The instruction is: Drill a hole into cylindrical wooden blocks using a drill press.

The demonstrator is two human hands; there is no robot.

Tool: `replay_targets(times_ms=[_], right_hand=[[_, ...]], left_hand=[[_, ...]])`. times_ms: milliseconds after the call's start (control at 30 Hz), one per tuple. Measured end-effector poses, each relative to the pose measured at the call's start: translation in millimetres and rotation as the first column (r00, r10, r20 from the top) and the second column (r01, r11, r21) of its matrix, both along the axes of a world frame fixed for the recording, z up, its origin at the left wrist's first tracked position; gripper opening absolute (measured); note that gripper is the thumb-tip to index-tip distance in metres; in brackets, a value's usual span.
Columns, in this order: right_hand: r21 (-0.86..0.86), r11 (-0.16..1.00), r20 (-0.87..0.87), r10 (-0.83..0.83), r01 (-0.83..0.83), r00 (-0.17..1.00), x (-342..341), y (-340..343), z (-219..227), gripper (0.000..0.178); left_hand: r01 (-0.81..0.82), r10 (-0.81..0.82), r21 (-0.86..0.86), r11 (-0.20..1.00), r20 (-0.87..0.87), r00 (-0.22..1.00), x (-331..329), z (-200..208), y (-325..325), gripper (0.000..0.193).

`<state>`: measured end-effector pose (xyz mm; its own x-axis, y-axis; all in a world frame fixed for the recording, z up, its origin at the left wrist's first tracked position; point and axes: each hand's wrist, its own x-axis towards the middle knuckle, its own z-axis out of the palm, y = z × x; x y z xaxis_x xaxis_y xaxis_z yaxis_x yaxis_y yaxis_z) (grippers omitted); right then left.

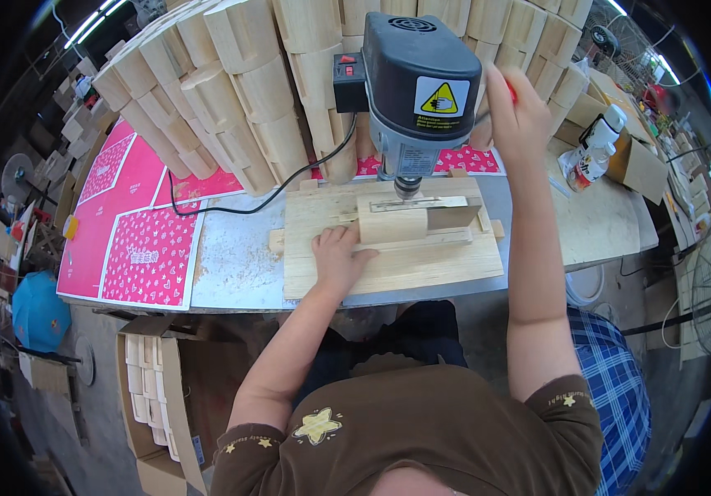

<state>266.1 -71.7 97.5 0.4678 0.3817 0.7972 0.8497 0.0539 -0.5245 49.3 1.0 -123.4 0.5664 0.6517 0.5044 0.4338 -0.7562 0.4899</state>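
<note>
A small bench drill press (pixel 425 91) with a dark blue housing stands on the table in front of me. Under its chuck (pixel 408 188), a pale wooden block (pixel 392 226) with a rounded face lies in a wooden jig on a flat board (pixel 322 281). My left hand (pixel 340 258) grips the block's left end, with the thumb along its near side. Raised at the right of the machine, my right hand (pixel 520 120) is closed around the red-tipped feed lever (pixel 511 91). The drill bit's tip is too small to make out.
Tall stacks of wooden pieces (pixel 244 83) stand behind the drill press. A black cable (pixel 277 188) curves across the table's left side, near pink patterned sheets (pixel 149 256). Bottles (pixel 593 157) and cardboard boxes are at the right. An open carton (pixel 175 397) of wooden pieces sits below left.
</note>
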Motion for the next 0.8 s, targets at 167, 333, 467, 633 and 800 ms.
replay_targets(times_ms=[167,333,467,633,800], right_hand=[[-0.133,0.980,0.028,-0.148,0.150,0.989,37,49,7,0.037],[-0.091,0.995,0.016,-0.044,0.046,0.999,4,-1,5,0.029],[-0.026,0.998,0.032,0.054,-0.053,0.998,-24,-42,-37,0.016],[0.100,0.991,0.099,0.076,-0.086,0.992,-25,-46,-132,0.007],[0.209,0.951,0.234,0.177,-0.228,0.956,-11,-30,-158,0.007]], left_hand=[[0.013,-0.013,0.048,0.999,-0.002,1.000,24,-11,-5,0.047],[0.027,-0.027,0.008,1.000,-0.030,0.999,21,-3,-6,0.048],[0.024,-0.023,0.003,1.000,-0.023,0.999,20,-7,-5,0.049],[0.041,-0.041,0.023,0.999,-0.017,0.999,25,-4,-6,0.051],[0.037,-0.037,0.020,0.999,-0.011,0.999,22,-8,-5,0.051]])
